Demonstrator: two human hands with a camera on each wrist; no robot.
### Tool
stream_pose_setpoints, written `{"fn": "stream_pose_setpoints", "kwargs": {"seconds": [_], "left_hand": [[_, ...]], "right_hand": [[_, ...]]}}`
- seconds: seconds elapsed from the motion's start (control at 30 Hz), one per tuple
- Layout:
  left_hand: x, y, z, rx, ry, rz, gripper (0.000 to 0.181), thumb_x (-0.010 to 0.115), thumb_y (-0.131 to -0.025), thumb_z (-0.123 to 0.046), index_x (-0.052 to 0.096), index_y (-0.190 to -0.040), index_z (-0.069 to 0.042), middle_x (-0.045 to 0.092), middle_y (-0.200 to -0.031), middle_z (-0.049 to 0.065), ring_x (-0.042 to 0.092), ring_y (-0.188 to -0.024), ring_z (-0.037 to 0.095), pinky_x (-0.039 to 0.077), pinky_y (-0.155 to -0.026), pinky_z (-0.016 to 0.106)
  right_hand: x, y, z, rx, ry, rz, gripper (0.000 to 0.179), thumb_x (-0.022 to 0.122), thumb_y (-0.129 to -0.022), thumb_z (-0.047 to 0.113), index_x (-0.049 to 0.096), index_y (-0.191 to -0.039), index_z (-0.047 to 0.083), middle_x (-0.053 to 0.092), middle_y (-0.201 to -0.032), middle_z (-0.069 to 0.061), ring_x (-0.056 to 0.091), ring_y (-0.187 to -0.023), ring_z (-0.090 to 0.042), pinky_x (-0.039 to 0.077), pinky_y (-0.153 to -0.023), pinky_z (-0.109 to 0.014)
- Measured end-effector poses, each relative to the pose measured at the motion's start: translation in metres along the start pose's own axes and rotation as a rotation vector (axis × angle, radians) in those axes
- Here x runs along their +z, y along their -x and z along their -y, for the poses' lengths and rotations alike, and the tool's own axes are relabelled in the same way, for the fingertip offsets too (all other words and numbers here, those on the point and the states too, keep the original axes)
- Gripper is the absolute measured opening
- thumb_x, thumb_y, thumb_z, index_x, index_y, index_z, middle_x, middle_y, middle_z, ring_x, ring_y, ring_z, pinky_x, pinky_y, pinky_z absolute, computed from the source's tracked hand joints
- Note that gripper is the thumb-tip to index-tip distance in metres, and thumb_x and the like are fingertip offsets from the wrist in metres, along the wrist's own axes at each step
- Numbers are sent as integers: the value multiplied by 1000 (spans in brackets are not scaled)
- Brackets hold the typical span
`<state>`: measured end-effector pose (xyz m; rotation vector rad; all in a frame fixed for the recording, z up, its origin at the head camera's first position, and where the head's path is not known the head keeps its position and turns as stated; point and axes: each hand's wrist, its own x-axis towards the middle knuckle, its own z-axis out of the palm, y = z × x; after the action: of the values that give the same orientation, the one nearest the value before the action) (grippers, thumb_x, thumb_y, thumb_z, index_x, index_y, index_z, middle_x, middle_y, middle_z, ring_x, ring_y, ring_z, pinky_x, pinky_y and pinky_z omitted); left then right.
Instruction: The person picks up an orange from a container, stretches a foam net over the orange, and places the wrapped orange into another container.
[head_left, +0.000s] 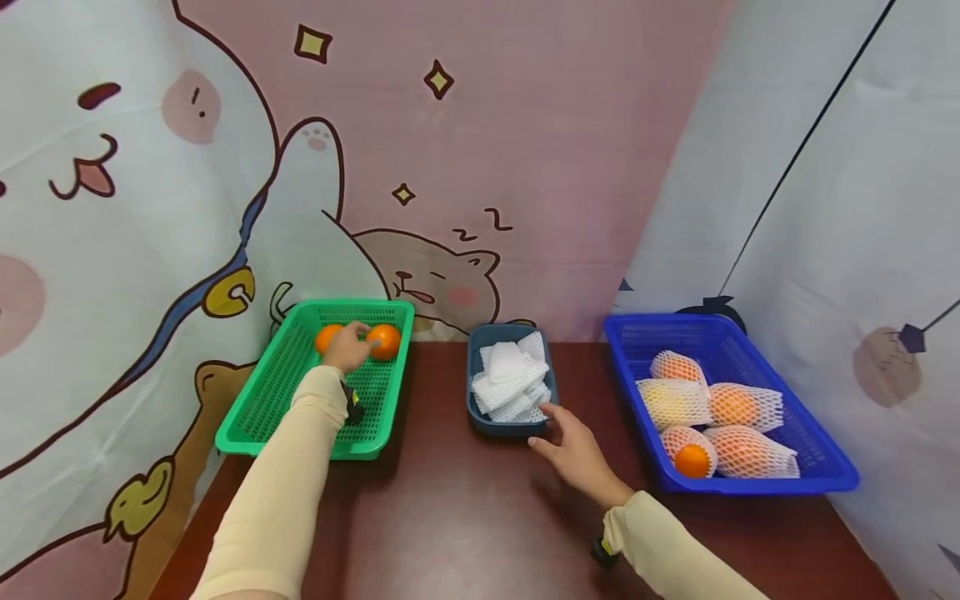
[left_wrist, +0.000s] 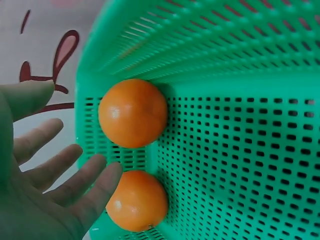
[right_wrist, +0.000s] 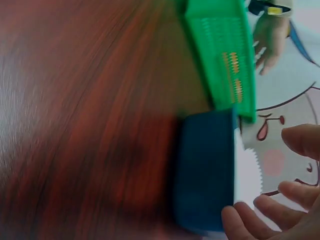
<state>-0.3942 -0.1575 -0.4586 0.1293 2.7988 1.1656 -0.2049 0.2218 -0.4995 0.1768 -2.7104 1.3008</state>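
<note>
Two oranges lie at the far end of the green basket (head_left: pixel 300 433). One orange (left_wrist: pixel 133 113) and the other orange (left_wrist: pixel 137 201) show whole or nearly so in the left wrist view. My left hand (head_left: pixel 348 348) is over that basket between them, its fingers spread and apart from the fruit in the left wrist view. My right hand (head_left: pixel 576 454) hovers by the near right corner of the dark blue bin (head_left: pixel 501 429), fingers loosely extended with nothing held. White foam net sleeves (head_left: pixel 512 379) are heaped in that bin.
A blue basket (head_left: pixel 780 485) on the right holds several fruits in foam nets, among them an orange (head_left: pixel 692 461) partly showing from its sleeve. All containers stand on a dark red-brown table (head_left: pixel 450 517). A printed cartoon curtain (head_left: pixel 555 167) hangs behind and at the sides.
</note>
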Motion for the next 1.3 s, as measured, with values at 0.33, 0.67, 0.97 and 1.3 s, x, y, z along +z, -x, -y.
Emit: {"fn": "stream_pose_setpoints", "kwargs": {"seconds": [0.33,0.67,0.97,1.3], "left_hand": [[10,-10,-6,-20,-130,55,61,56,-98,-23,32,-147,5,38,-144,30,41,-126,46,39,-98,58],[14,-22,-5,-21,-213,96,68,58,-95,-22,26,-151,1,40,-142,29,43,-124,46,39,-98,57],[25,-29,4,6,-459,64,64,57,-93,-22,33,-148,0,32,-140,33,34,-122,53,36,-96,64],[38,-41,18,49,-442,11,48,56,-91,-17,39,-128,9,48,-125,32,50,-107,50,44,-86,61]], "right_hand": [[21,-12,-17,-129,176,-18,37,79,-79,8,69,-114,2,63,-105,-6,63,-83,-19,52,-75,-37],[28,-22,-23,-217,264,-158,14,81,-78,10,74,-90,10,64,-90,1,64,-86,-20,51,-75,-42],[31,-21,-26,-200,254,-173,13,83,-75,12,73,-82,16,64,-86,4,64,-84,-19,50,-74,-41],[29,-22,-31,-183,269,-187,13,83,-74,13,73,-82,16,63,-84,4,65,-82,-21,50,-72,-42]]}}
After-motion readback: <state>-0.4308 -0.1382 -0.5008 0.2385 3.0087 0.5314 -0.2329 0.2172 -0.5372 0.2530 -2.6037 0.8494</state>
